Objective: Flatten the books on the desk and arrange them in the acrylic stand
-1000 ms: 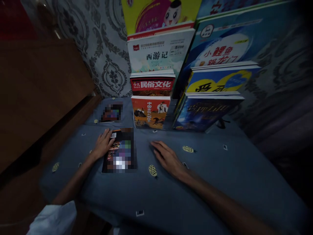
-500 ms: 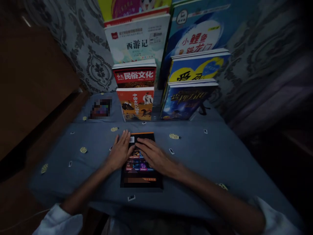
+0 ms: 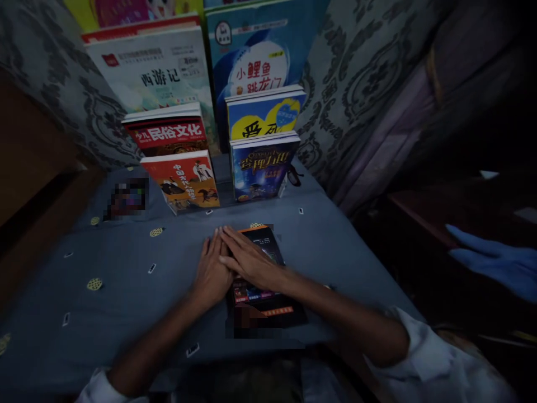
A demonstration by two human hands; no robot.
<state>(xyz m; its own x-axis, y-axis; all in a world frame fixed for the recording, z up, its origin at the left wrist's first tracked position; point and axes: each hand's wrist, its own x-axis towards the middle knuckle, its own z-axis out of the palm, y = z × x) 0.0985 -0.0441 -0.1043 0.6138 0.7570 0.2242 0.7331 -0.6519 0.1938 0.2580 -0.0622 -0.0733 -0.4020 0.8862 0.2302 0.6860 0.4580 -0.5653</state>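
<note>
A dark book (image 3: pixel 274 301) with an orange top edge and rows of small colour pictures lies flat on the blue cloth. My left hand (image 3: pixel 213 270) rests with outstretched fingers along the book's left edge. My right hand (image 3: pixel 248 258) lies flat across the book's upper part, its fingertips meeting and partly covering those of my left hand. Neither hand grips anything. Parts of the cover are hidden under the hands and forearms, and some are blurred out by blocks.
Beyond the hands stand upright books: an orange one (image 3: pixel 184 184), a blue one (image 3: pixel 264 168), a white one (image 3: pixel 155 73) and several others. At the left lies a pixelated item (image 3: pixel 126 198). The table's right edge borders a dark area with a blue glove-like object (image 3: pixel 499 263).
The camera view has turned to the right. My right hand has slid left over the book until its fingers meet my left hand's. The book appears more tilted in view.
</note>
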